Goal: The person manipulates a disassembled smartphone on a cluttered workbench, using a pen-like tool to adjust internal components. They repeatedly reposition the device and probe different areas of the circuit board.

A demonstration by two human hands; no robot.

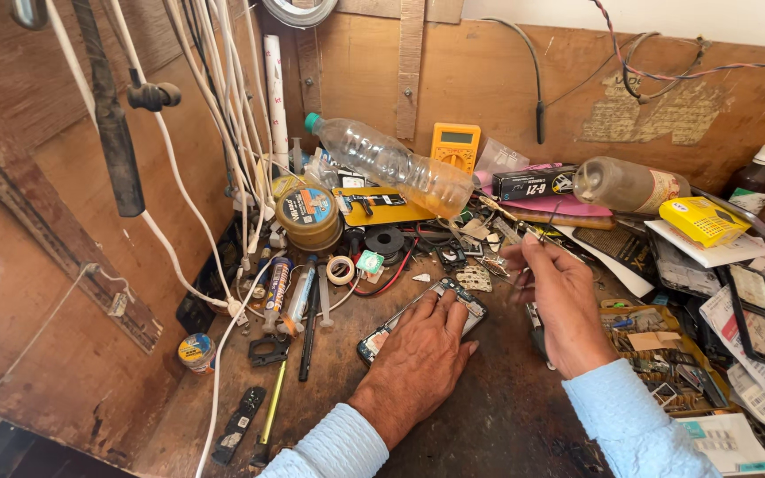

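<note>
An opened phone (381,336) lies flat on the dark wooden bench, its inner parts facing up. My left hand (418,358) rests palm down on it, fingers spread, pressing it to the bench. My right hand (564,301) hovers just right of the phone with its fingers pinched on thin metal tweezers (508,216), whose tips point up and left toward the clutter. Both wrists wear light blue sleeves.
A clear plastic bottle (391,164) lies tilted at the back, beside a yellow multimeter (455,146). A solder spool (309,217), syringes and tubes (289,296) stand at the left under hanging white cables (232,106). Papers, a yellow box (704,219) and small parts crowd the right.
</note>
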